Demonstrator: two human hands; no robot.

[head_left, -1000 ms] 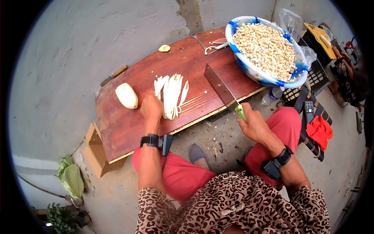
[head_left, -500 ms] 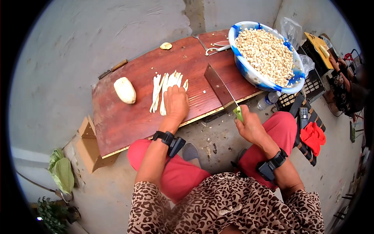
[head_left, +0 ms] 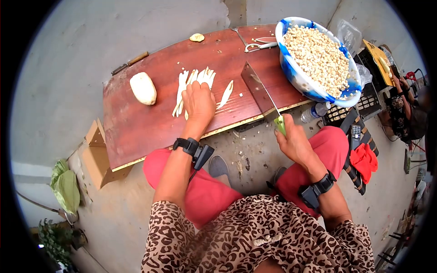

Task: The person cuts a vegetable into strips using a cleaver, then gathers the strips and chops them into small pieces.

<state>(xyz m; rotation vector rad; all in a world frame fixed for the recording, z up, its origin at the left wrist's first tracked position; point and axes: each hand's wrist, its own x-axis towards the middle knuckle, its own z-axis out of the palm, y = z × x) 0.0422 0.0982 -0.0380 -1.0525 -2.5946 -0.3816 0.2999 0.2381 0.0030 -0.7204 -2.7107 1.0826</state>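
Note:
On the red-brown board, my left hand is closed over a bundle of pale vegetable strips; their far ends fan out past the knuckles, and the fingertips are hidden. One loose strip lies apart to the right of that hand. My right hand grips the green handle of a cleaver, its broad blade tilted over the board's front edge to the right of the strips. A whole peeled pale vegetable rests on the left part of the board.
A blue-and-white basin heaped with pale diced pieces stands on the board's right end. A peeler, a wooden-handled knife and a pale scrap lie along the back. A plastic bottle is below the basin. Another person works at far right.
One strip now lies separate to the right of the bundle, with a wider gap from my left hand. The cleaver stays in my right hand. The whole view has shifted slightly.

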